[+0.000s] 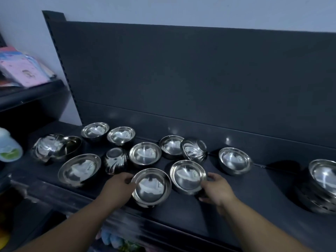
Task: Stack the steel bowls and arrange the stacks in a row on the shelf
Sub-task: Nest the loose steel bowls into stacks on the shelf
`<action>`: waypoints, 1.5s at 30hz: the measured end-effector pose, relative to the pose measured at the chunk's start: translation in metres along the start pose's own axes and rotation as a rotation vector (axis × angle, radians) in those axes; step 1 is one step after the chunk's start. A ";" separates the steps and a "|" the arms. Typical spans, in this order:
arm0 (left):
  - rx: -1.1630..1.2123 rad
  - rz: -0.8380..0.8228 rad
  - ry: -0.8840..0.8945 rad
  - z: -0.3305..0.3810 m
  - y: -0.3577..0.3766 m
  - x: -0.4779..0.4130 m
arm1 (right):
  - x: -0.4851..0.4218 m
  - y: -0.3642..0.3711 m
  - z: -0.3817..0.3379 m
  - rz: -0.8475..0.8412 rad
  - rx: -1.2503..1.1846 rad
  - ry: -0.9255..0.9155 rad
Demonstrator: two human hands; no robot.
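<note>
**Two bowls gripped, rims almost meeting**

Two hands are busy at once, and that is where the risk lies. Your left hand (pixel 121 185) curls over the left rim of the front bowl (pixel 151 188). Your right hand (pixel 217 190) wraps the right side of the second bowl (pixel 187 176), which sits just right of and slightly behind the front bowl. Whether their rims touch, I cannot tell.

Polished steel held by one edge is probably slippery. If you tilt either bowl sharply while nesting them, it may pivot out of your fingers and clatter onto the shelf (pixel 245 197). The front bowl is close to the shelf's front lip, so a slip toward you could send it over.

Just left of and behind the front bowl stands an upside-down bowl (pixel 115 160), and a wide sweep of your left wrist could knock it. More loose bowls lie behind the front bowl. One of them, a tilted bowl (pixel 194 149), has its base showing and likely needs turning before it nests. Far right of the front bowl, well apart, the stack (pixel 321 179) sits at the frame's edge, which makes for a long carry.
</note>
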State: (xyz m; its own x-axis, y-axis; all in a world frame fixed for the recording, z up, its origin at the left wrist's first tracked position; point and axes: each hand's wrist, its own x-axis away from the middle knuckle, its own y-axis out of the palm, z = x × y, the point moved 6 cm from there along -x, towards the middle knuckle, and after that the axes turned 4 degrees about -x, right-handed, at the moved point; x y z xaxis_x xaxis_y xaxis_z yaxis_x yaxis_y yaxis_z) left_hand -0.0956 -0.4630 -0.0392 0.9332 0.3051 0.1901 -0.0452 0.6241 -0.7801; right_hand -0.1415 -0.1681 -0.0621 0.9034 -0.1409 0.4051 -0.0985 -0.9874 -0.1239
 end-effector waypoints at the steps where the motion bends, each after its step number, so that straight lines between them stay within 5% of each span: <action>1: 0.015 -0.014 0.008 0.005 0.004 0.000 | -0.001 -0.008 0.000 0.021 -0.020 0.003; 12: 0.361 -0.205 0.028 0.106 0.098 0.004 | 0.013 -0.130 -0.026 0.132 -0.232 -0.130; 20: 0.493 -0.305 -0.021 0.159 0.156 0.015 | -0.001 -0.159 -0.025 0.076 -0.101 -0.187; 33: 0.307 -0.149 0.181 0.174 0.139 0.016 | -0.030 -0.143 -0.018 0.038 0.235 -0.258; 41: 0.261 -0.162 0.200 0.171 0.143 0.007 | -0.042 -0.151 -0.020 0.073 0.238 -0.237; 45: 0.235 0.074 0.174 0.163 0.126 -0.006 | -0.056 -0.159 -0.030 0.151 0.270 -0.236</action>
State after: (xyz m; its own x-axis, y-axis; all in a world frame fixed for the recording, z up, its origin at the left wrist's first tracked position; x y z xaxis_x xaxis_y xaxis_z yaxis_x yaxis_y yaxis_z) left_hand -0.1652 -0.2695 -0.0414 0.9704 0.2409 0.0167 -0.1780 0.7603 -0.6247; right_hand -0.1892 -0.0057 -0.0386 0.9614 -0.2319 0.1482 -0.1529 -0.8980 -0.4126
